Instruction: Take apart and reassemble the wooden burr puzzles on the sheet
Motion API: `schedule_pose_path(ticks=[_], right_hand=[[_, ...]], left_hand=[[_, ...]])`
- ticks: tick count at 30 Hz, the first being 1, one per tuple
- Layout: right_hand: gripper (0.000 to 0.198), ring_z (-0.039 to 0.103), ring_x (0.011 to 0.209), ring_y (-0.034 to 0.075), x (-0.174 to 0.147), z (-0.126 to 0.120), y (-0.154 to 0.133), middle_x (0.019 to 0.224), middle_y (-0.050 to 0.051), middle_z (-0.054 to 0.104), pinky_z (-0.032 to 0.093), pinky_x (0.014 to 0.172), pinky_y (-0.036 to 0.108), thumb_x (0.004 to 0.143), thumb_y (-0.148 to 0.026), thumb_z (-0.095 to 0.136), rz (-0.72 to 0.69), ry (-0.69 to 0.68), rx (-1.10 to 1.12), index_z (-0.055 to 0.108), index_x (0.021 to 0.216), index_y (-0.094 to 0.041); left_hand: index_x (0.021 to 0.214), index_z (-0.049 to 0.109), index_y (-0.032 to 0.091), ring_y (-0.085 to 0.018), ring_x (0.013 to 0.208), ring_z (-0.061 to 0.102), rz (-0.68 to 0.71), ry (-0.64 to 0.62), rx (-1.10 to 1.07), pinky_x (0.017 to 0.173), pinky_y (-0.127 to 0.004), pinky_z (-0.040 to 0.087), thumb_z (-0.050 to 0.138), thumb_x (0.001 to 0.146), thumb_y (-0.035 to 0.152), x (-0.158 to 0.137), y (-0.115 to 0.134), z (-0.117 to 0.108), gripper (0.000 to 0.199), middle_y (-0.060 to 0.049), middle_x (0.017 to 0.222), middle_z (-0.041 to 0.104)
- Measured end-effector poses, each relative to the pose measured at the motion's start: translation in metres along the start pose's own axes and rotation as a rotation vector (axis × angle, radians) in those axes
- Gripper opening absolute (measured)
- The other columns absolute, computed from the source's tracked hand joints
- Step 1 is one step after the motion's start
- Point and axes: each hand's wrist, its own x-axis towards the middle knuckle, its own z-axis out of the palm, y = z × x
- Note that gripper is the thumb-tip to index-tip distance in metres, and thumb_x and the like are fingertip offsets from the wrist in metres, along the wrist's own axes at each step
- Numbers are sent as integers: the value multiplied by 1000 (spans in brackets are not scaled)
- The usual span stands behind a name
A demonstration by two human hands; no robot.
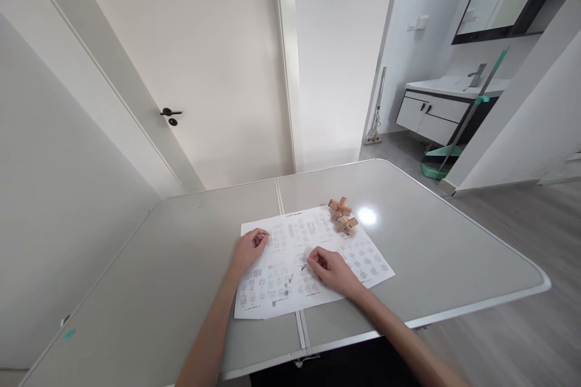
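Observation:
A white printed sheet (pixel 295 278) with rows of small grey figures lies flat on the table. My left hand (pixel 252 247) rests on its left side, fingers loosely curled in, with nothing visible in them. Near the middle of the sheet is my right hand (pixel 331 267), its fingers bent and thumb drawn against them; I see nothing held there. Two wooden interlocking-stick puzzles, one behind (pixel 339 207) and one in front (pixel 347 226), sit close together at the sheet's upper right corner. Both are apart from my hands.
The grey folding table (pixel 445 254) has a pale rim and a seam (pixel 301 329) down its middle. Beyond it stands a closed white door (pixel 218 60) with a black handle (pixel 170 113). At the right are a washbasin cabinet (pixel 431 110), a mop (pixel 377 115) and a green dustpan (pixel 434 170).

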Motion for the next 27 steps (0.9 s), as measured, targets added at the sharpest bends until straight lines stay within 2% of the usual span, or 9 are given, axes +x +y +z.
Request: schedule_pose_path(ticks=[24,27], right_hand=[[30,55,51,15,-1,1,0,61,-3,60,43,54,26,97,-48,50,-6,2,37,57,83,-23],[31,57,52,16,2,-6,-2,60,-3,59,45,54,27,99,-49,48,-25,55,32,56,84,-23]], left_hand=[[92,71,24,-15,62,57,8,-6,7,62,-26,45,54,90,43,0,-2,0,26,1,70,65],[93,71,24,-16,63,57,3,-3,10,63,-26,46,53,91,43,0,-1,-1,27,1,71,64]])
